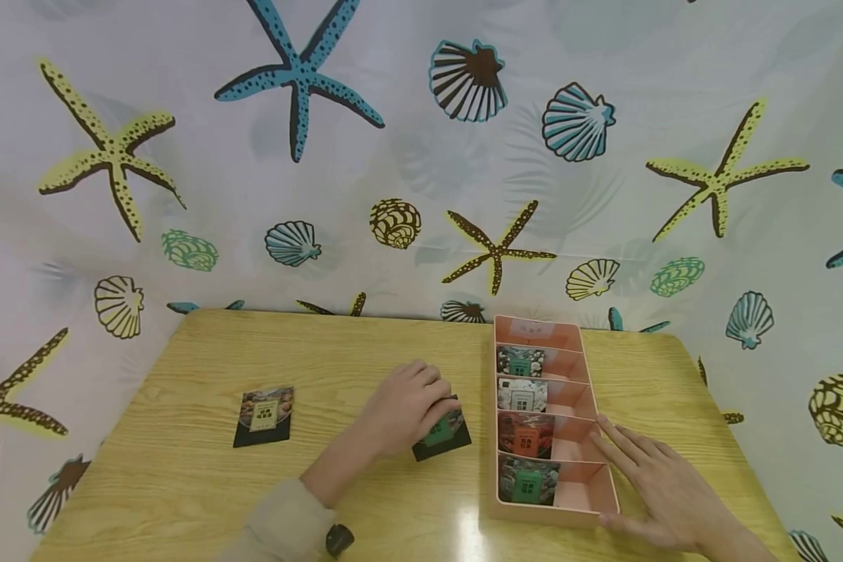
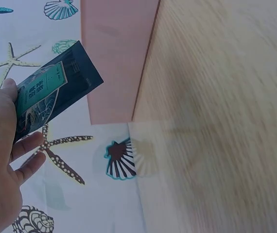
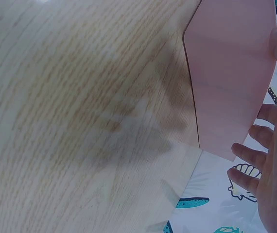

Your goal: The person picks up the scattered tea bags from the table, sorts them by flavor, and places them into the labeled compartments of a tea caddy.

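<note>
My left hand (image 1: pixel 409 407) pinches a dark sachet with a green label (image 2: pixel 43 87), held tilted to the left of the pink divided box (image 1: pixel 558 513). In the left wrist view the thumb lies on the sachet's edge and two fingertips show below it. My right hand (image 1: pixel 663 484), fingers extended, touches the box's right side near the front. Sachets stand in the box: a green-labelled one (image 1: pixel 528 481) in front, then a red one (image 1: pixel 525 435), a white one (image 1: pixel 523 395) and another green-labelled one (image 1: pixel 521 362). The rearmost compartment shows only a pale label (image 1: pixel 531 329).
Another dark sachet with a pale yellow label (image 1: pixel 263 417) lies on the wooden table (image 1: pixel 183 499), left of my left hand. A cloth (image 1: pixel 365 187) printed with starfish and shells hangs behind the table and at its sides.
</note>
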Demonstrator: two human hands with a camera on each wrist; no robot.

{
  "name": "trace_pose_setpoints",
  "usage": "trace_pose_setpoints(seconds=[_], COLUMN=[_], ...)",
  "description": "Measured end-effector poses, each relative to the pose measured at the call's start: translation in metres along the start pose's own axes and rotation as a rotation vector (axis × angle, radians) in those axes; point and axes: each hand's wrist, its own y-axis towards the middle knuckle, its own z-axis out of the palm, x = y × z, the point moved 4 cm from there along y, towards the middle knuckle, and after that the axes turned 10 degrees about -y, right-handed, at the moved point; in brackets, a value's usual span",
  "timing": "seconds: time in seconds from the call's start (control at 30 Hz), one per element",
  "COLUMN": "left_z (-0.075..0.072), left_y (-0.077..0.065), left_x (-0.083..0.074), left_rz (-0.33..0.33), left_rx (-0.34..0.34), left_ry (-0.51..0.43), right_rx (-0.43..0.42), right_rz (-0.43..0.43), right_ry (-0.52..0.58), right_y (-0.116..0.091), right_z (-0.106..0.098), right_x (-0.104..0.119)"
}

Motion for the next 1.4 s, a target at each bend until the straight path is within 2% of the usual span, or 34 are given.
trace_pose_setpoints(seconds=[0.4,0.57,0.97,1.3,1.4], left_z=[-0.001,0.002,0.014,0.034,0.038], left_y=[0.021,0.031,0.048,0.056,0.057], left_x=[-0.026,-0.037,-0.06,-0.074,-0.078], left_rz=[0.051,0.066,0.165,0.205,0.217], left_rx=[-0.044,-0.04,-0.074,-0.033,-0.034], left_ry=[-0.053,-0.081,-0.128,-0.125,-0.097], right_rx=[0.012,0.021,0.022,0.035,0.034], right_rz=[0.0,0.0,0.003,0.01,0.01], right_ry=[-0.009,-0.02,-0.023,-0.013,-0.015], right_y=[0.0,0.0,0.0,0.0,0.0], right_z=[0.001,0.0,0.002,0.001,0.002], right_x=[0.0,0.0,0.001,0.001,0.0])
